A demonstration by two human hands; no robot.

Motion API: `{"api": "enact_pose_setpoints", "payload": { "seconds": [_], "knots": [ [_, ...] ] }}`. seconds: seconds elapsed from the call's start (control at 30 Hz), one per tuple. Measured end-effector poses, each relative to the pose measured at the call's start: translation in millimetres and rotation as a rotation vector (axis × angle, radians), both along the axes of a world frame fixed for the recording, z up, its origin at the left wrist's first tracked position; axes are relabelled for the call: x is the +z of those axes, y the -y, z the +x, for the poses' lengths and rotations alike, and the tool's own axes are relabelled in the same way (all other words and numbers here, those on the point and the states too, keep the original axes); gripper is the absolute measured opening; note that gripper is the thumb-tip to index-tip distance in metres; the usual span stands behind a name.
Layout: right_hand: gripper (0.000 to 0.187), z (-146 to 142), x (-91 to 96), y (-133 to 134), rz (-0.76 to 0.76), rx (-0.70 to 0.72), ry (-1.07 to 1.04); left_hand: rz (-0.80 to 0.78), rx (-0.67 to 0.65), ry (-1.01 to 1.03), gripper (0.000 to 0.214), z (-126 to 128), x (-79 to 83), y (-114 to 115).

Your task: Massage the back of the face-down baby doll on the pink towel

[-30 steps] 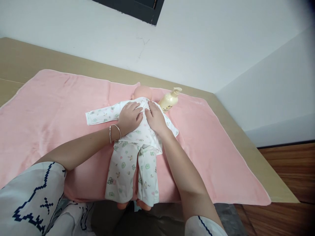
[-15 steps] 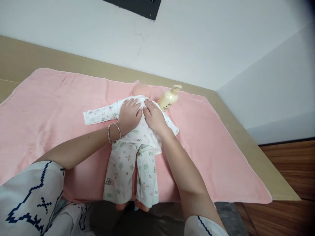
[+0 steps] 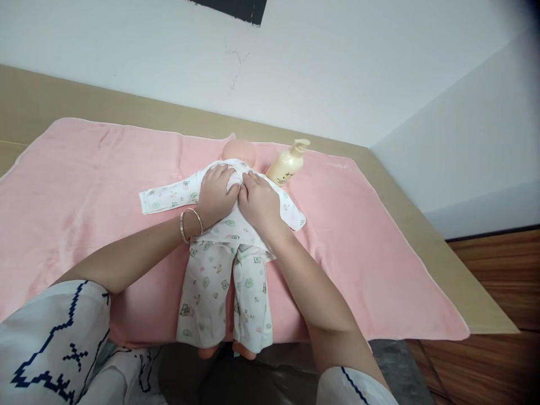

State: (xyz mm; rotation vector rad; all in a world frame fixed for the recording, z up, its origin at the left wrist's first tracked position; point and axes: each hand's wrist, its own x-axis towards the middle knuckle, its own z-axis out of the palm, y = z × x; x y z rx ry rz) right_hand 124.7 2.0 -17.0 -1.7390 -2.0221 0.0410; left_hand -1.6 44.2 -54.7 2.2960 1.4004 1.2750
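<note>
A baby doll in a white printed pajama top (image 3: 223,229) and matching pants (image 3: 207,292) lies stretched out, its feet toward me. Only the smooth round top of the doll's head (image 3: 238,151) shows, at the far end. My left hand (image 3: 217,194) rests palm down on the upper part of the top, fingers extended and a silver bangle on the wrist. Beside it, my right hand (image 3: 260,203) lies on the cloth too, fingers laid out and slightly bent. The two thumbs nearly meet. What is under the palms is hidden.
A pale yellow pump bottle (image 3: 287,164) leans beside the doll's right-hand shoulder in view. Under everything spreads a pink blanket (image 3: 358,247) on a tan table (image 3: 422,242), against a white wall (image 3: 320,67). Wooden panels (image 3: 498,281) stand at the right.
Both hands stay on the doll's torso; the right hand's fingers look a little more drawn in. The whole view has shifted slightly.
</note>
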Motion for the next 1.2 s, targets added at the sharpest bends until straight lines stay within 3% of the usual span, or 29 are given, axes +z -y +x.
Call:
{"api": "enact_pose_setpoints", "payload": {
  "seconds": [0.17, 0.27, 0.47, 0.67, 0.87, 1.07, 1.2],
  "knots": [
    [0.054, 16, -13.6, -18, -0.007, 0.096, -0.149, -0.007, 0.004, 0.015, 0.040, 1, -4.3, -1],
    [0.053, 20, -11.0, -18, 0.000, 0.117, -0.181, -0.002, -0.008, 0.046, 0.038, -1, -5.7, -2],
    [0.054, 20, -4.5, -11, 0.251, 0.007, -0.226, 0.023, -0.059, 0.173, 0.036, -6, -9.1, -1],
    [0.048, 5, -8.1, -6, 0.034, 0.116, -0.150, 0.018, -0.056, 0.282, 0.039, -5, -7.6, 4],
    [0.050, 4, 2.0, 0, 0.141, 0.095, -0.199, -0.022, -0.059, 0.292, 0.039, -5, -5.7, 6],
    [0.050, -1, 0.8, -2, 0.002, 0.091, -0.126, -0.039, -0.032, 0.305, 0.039, -5, -4.8, 7],
    [0.055, 5, 10.5, 1, 0.119, 0.055, -0.167, -0.033, -0.043, 0.310, 0.039, -5, -6.4, 6]
  ]
}}
